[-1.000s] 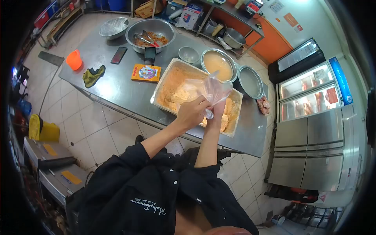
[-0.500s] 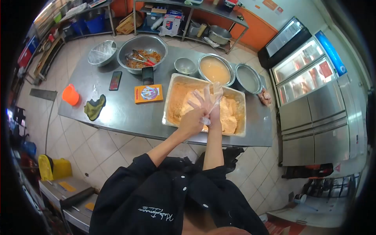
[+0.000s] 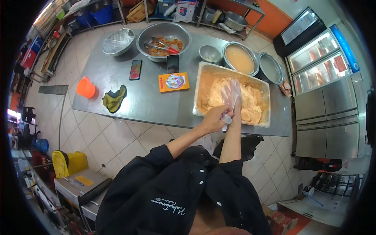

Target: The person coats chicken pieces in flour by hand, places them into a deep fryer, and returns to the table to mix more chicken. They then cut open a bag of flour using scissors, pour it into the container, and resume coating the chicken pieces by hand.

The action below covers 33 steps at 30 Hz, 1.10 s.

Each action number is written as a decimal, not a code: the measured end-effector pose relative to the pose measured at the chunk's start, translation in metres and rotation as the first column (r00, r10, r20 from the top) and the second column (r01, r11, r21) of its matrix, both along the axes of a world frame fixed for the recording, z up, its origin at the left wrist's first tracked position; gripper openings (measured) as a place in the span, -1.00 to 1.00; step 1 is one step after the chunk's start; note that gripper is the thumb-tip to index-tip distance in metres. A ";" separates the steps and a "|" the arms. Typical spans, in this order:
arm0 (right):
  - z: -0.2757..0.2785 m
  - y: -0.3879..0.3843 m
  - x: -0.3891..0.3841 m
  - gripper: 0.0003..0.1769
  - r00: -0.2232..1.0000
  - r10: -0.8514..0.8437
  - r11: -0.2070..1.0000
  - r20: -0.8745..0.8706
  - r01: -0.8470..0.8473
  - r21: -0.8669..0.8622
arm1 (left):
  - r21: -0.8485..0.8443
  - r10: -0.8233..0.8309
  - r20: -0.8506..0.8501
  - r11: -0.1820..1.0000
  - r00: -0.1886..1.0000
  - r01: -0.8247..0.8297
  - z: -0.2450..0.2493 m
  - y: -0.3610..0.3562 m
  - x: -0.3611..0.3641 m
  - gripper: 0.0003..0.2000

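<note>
My right hand [image 3: 234,98] wears a clear, loose plastic glove [image 3: 235,89]. Its fingers are stretched out above a large rectangular pan [image 3: 196,98], and nothing is in them. Pale orange flour-like powder [image 3: 250,107] fills much of the pan beneath it. My left hand [image 3: 215,118] is bare and closed at my right wrist, pinching the glove's cuff. A bunched bit of the clear plastic shows beside its fingers. Both hands are over the pan's near edge.
On the steel table [image 3: 149,109] stand a bowl of orange liquid [image 3: 239,58], a small metal bowl [image 3: 210,54], a big bowl with tongs [image 3: 164,29], a yellow box [image 3: 173,82], phones [image 3: 135,69], a cloth [image 3: 114,100] and an orange cup [image 3: 85,88]. Refrigerators [image 3: 321,109] stand right.
The view has shifted, so the table sits further right. My right hand's fingers were spread wide and are now closer together. My left hand still grips the glove at the wrist.
</note>
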State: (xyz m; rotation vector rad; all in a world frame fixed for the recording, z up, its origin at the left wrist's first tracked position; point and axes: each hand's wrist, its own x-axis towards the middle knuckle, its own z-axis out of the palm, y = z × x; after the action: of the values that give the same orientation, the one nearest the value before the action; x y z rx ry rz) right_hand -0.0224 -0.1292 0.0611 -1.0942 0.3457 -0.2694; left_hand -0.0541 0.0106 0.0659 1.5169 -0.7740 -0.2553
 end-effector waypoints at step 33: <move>0.172 0.099 -0.065 0.36 -0.039 0.794 0.276 0.606 -0.865 -0.418 | -0.472 -0.561 -0.298 0.790 0.772 0.391 0.064 0.072 0.006 -0.77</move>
State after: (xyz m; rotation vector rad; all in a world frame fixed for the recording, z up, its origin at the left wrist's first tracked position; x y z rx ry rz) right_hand -0.0876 -0.0298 0.2334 -0.8048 -1.1487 0.4649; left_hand -0.0482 0.0827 0.1295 0.8126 -0.7953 -0.7581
